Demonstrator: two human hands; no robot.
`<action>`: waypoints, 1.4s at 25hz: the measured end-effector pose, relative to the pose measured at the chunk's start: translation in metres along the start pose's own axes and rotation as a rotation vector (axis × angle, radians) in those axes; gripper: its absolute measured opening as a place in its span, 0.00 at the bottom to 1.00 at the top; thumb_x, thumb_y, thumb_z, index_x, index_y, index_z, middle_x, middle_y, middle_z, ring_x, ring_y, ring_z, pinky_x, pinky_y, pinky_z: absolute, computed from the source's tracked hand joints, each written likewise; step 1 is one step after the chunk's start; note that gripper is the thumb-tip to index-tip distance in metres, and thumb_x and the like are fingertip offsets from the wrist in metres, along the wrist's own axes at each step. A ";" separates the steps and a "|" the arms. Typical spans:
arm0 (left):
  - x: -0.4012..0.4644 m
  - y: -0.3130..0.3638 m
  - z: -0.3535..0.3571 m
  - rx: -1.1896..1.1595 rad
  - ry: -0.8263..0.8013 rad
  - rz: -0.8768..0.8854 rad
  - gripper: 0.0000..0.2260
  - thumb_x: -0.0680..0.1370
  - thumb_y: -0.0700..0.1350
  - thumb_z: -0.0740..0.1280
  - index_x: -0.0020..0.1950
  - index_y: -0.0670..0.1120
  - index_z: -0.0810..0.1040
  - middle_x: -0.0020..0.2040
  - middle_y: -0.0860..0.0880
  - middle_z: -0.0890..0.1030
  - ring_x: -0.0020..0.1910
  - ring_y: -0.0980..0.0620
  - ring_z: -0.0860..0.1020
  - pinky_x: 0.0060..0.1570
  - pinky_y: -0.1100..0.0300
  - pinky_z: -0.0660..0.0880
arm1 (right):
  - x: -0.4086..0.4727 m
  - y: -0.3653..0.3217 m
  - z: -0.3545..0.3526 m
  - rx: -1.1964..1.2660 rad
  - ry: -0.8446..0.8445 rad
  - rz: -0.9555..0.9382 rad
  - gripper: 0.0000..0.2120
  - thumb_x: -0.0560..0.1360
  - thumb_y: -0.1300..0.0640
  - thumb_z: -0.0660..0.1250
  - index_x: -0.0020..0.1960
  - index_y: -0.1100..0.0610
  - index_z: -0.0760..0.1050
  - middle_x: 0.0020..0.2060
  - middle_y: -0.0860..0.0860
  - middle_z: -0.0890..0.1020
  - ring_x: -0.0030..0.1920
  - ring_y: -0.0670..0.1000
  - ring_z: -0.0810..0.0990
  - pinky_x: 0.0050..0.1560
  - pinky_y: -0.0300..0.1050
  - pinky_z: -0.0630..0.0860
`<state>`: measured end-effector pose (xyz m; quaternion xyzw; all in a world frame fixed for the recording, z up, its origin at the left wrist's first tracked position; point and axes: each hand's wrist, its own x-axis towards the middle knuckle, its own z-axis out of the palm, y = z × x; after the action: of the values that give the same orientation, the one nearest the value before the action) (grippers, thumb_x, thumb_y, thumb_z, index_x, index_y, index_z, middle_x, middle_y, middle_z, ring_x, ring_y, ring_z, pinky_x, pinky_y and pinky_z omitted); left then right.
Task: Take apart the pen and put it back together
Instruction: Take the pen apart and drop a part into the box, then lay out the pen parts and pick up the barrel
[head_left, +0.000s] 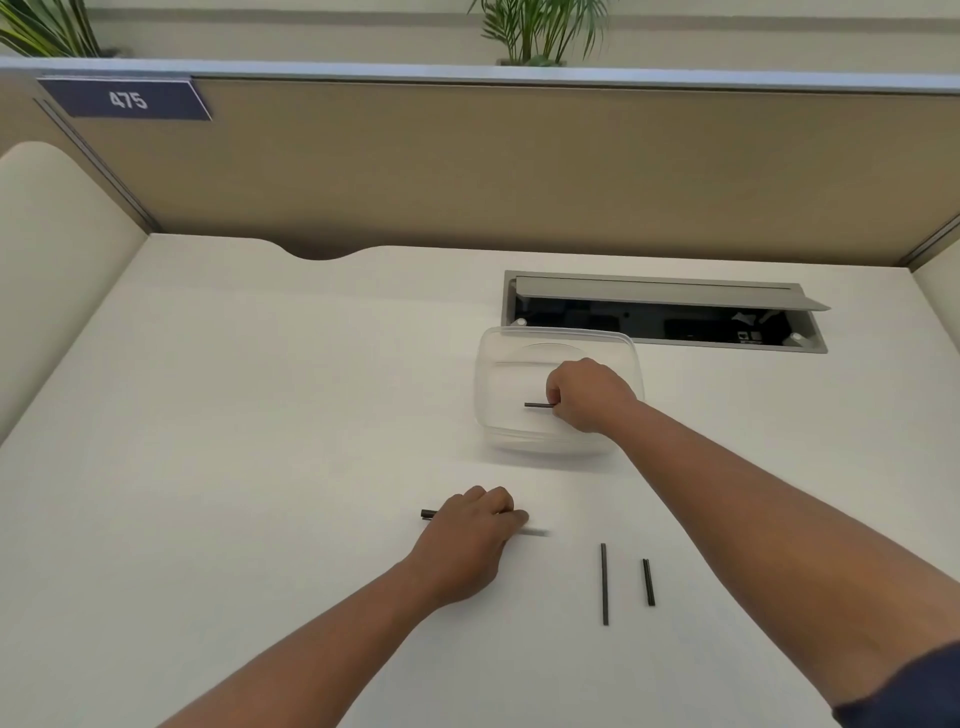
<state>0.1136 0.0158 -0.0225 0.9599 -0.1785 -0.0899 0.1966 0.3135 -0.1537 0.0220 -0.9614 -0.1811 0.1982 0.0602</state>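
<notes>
Black pen piece (538, 405) pinched in right hand (589, 396) over clear container (558, 441). Left hand (470, 535) closed on pen barrel (427, 514) at counter (260, 415). Two loose rods (604, 584) lie right. Step unclear: disassembly or reassembly; next probably needs end-to-end alignment.

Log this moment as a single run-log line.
left hand: holding pen body on desk | right hand: grip on dark pen part in clear container | two dark parts loose

The right hand (589, 395) pinches a dark pen part (538, 405) over the clear container (491, 364); the left hand (470, 540) covers another pen piece (427, 514) on the desk (260, 415)
</notes>
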 end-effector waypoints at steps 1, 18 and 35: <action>0.000 -0.001 0.000 -0.002 -0.001 0.002 0.16 0.81 0.39 0.61 0.66 0.50 0.78 0.55 0.51 0.77 0.47 0.46 0.73 0.45 0.51 0.72 | 0.002 0.000 0.001 0.004 -0.004 0.002 0.10 0.72 0.64 0.65 0.45 0.51 0.82 0.44 0.51 0.83 0.42 0.56 0.80 0.35 0.43 0.71; 0.003 -0.002 -0.005 -0.007 -0.042 -0.004 0.17 0.82 0.39 0.61 0.68 0.50 0.78 0.55 0.49 0.78 0.48 0.45 0.74 0.45 0.49 0.73 | -0.012 0.000 -0.009 0.103 0.109 -0.043 0.06 0.77 0.58 0.68 0.52 0.53 0.82 0.49 0.52 0.83 0.49 0.57 0.80 0.49 0.51 0.80; -0.036 0.035 -0.013 0.005 -0.030 -0.038 0.21 0.81 0.36 0.58 0.72 0.50 0.74 0.58 0.50 0.76 0.50 0.46 0.73 0.45 0.55 0.70 | -0.188 -0.012 0.067 0.373 0.114 -0.085 0.11 0.78 0.57 0.68 0.60 0.52 0.81 0.53 0.48 0.82 0.50 0.51 0.81 0.55 0.48 0.76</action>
<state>0.0733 0.0040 0.0074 0.9621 -0.1634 -0.1077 0.1897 0.1212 -0.2097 0.0306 -0.9347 -0.1781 0.1707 0.2558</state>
